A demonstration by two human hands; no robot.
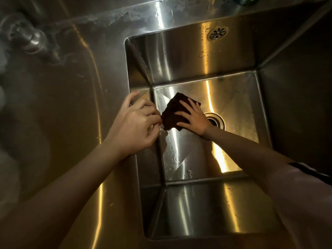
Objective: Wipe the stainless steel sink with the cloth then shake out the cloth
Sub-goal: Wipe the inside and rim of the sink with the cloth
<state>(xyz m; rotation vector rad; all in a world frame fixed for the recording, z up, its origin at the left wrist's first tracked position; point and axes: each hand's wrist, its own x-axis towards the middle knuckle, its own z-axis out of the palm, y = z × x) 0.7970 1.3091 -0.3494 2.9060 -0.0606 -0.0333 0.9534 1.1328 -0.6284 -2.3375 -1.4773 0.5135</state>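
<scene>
A deep stainless steel sink [188, 56] fills the middle of the view. A dark brown folded cloth [173, 109] lies flat on the sink floor, left of the drain [216, 121]. My right hand [194, 119] presses on the cloth with fingers spread, palm down. My left hand [136, 123] rests over the sink's left rim, fingers curled, holding nothing that I can see; its fingertips are close to the cloth's left corner. Water drops and streaks lie on the sink floor near the front.
A steel counter [71, 105] spreads to the left of the sink. A tap fitting [30, 38] stands at the far left back. An overflow grille [217, 33] sits in the sink's back wall. My right sleeve [309, 186] is at the right edge.
</scene>
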